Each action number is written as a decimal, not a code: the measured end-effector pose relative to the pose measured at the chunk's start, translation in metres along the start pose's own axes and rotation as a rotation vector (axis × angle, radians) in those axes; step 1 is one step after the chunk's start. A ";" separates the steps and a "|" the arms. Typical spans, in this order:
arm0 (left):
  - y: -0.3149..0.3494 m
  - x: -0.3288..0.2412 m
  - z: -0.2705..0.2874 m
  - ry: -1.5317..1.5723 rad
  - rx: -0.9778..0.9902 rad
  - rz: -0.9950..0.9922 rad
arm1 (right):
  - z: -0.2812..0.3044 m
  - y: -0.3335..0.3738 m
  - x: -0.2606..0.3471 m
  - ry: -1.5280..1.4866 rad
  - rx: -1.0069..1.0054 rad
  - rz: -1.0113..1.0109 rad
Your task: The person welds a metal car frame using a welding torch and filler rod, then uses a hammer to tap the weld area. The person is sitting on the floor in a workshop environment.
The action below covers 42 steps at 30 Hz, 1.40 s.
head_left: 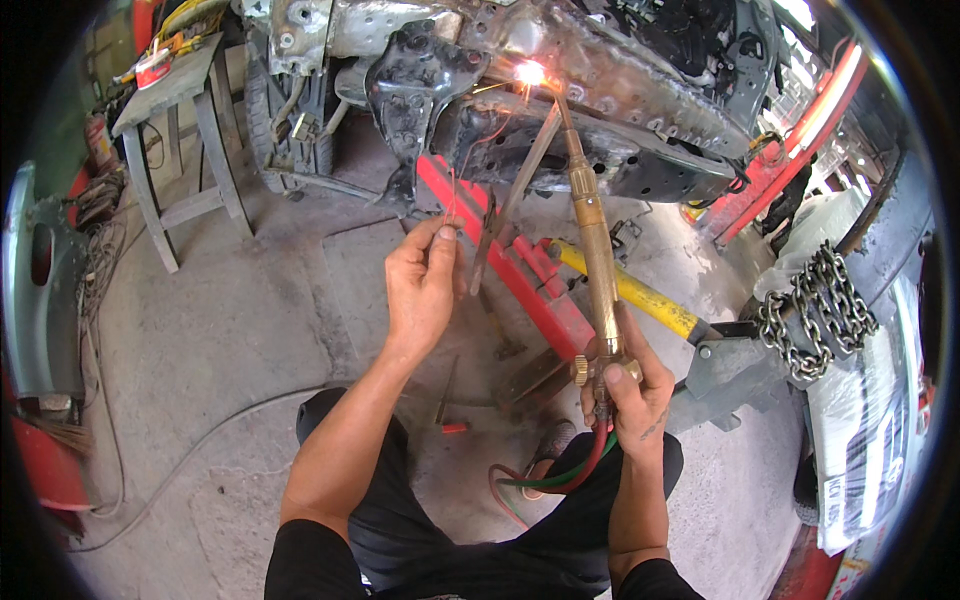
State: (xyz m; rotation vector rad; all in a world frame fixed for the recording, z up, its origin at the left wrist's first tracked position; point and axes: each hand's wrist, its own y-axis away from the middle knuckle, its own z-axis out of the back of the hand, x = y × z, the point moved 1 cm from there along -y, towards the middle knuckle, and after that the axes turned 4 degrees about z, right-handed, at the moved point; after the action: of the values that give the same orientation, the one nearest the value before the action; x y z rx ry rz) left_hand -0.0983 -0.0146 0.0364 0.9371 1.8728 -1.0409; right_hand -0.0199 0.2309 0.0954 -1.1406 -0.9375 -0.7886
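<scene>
Right grip (632, 392) is clenched around the base of a brass torch (593, 240), held low right, just above the person's knee. Left grip (422, 285) pinches a thin rod (452, 200) between thumb and fingertips, near the centre of the view.

From largest to smallest: a bare, scorched car body (600, 70) fills the top, its underside facing the person. Grey concrete floor (240, 330) lies below it. A red frame (520, 280) with a yellow bar (630, 290) runs diagonally under the body. A grey stool (180, 150) stands at upper left, well apart from the hands. A heavy chain (815, 310) hangs at right.

The torch rises from the right hand, tilted slightly left, to the body, where a bright flame (530, 72) glows at its tip against the metal. Red and green hoses (565, 475) loop out from the torch base near the knee. The rod points up toward the body; its upper end is too thin to follow.
</scene>
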 end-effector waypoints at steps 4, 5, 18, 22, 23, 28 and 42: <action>0.000 0.000 0.000 0.028 0.004 0.002 | 0.000 0.001 -0.002 0.020 -0.011 -0.008; 0.000 0.000 0.000 0.027 0.005 0.003 | 0.000 0.001 -0.002 0.023 -0.004 -0.005; 0.000 0.000 0.000 0.014 0.008 -0.003 | -0.002 0.001 0.002 -0.024 -0.016 -0.061; 0.000 0.000 0.000 0.007 0.004 -0.001 | -0.002 0.001 0.001 -0.027 -0.022 -0.062; 0.000 0.000 0.000 0.004 0.002 -0.002 | -0.002 0.001 0.001 -0.022 -0.025 -0.065; 0.000 0.000 -0.001 0.003 -0.003 -0.001 | -0.002 0.001 0.002 -0.004 -0.032 -0.076; -0.001 0.001 0.001 0.027 0.012 0.005 | -0.002 0.001 0.002 -0.013 -0.028 -0.068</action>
State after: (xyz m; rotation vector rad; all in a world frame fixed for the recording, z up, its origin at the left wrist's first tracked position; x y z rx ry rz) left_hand -0.0987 -0.0154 0.0359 0.9672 1.8873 -1.0428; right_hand -0.0179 0.2288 0.0969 -1.1438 -0.9836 -0.8526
